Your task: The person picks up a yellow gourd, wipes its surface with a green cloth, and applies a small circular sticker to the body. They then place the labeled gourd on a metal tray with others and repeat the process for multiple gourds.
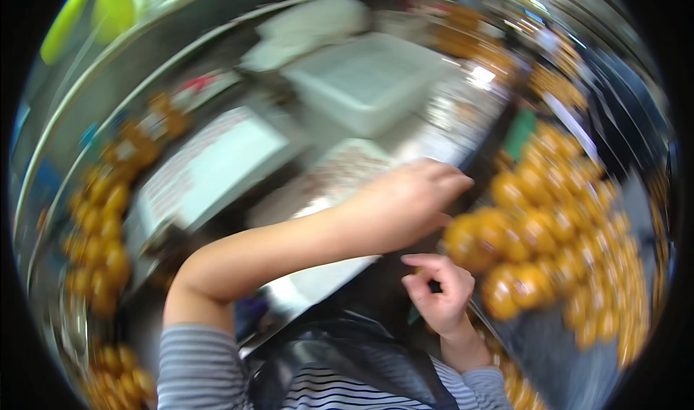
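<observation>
The whole view is blurred by motion. My left hand (428, 201) reaches across my front to the right, its back towards me, close to a heap of round orange fruit (537, 231). Its fingers point at the fruit and are partly hidden, so I cannot tell whether they hold anything. Below it, my right hand (442, 293) is curled, with a gap between thumb and forefinger; nothing plain shows in it. The nearest fruits (501, 296) lie just right of my right hand. Some of them seem to bear small stickers.
Ahead stands a translucent plastic tub (374, 79), with a crumpled pale plastic bag (309, 30) behind it. A white box (217, 166) sits on the left. More orange fruit (100, 231) lines the far left. A dark surface (547, 345) lies under the right heap.
</observation>
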Tool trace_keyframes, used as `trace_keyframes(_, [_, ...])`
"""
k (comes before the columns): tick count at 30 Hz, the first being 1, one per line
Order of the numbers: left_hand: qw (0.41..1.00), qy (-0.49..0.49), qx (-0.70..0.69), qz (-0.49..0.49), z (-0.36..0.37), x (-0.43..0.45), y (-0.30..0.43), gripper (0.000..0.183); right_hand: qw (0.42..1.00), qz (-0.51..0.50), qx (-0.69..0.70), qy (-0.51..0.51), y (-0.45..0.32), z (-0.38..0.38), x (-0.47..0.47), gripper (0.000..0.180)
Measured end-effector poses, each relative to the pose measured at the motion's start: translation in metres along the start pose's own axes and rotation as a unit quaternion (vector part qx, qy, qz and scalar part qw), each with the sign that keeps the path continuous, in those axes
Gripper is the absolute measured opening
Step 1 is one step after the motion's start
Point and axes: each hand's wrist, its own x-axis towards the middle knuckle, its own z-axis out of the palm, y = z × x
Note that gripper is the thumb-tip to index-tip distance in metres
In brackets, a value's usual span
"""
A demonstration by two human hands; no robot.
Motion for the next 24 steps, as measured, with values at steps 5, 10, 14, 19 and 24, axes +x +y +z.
trace_keyframes(5, [0.972, 0.073, 0.128, -0.181, -0.093, -0.123, -0.081, 0.049, 0.983, 0.130, 0.101, -0.079, 0.014, 0.091, 0.010, 0.017])
trace_keyframes(10, [0.841, 0.119, 0.370, -0.375, -0.208, -0.225, -0.191, 0.052, 0.964, 0.188, 0.146, -0.121, 0.044, 0.107, 0.031, 0.017])
trace_keyframes(14, [0.704, 0.142, 0.431, -0.547, -0.272, -0.255, -0.284, 0.065, 0.957, 0.205, 0.126, -0.161, 0.061, 0.117, 0.047, 0.015])
trace_keyframes(19, [0.650, 0.063, 0.462, -0.600, -0.324, -0.294, -0.391, 0.052, 0.949, 0.251, 0.135, -0.139, 0.075, 0.121, 0.066, 0.015])
trace_keyframes(24, [0.665, 0.109, 0.469, -0.571, -0.320, -0.311, -0.375, 0.020, 0.949, 0.246, 0.130, -0.146, 0.086, 0.140, 0.065, 0.012])
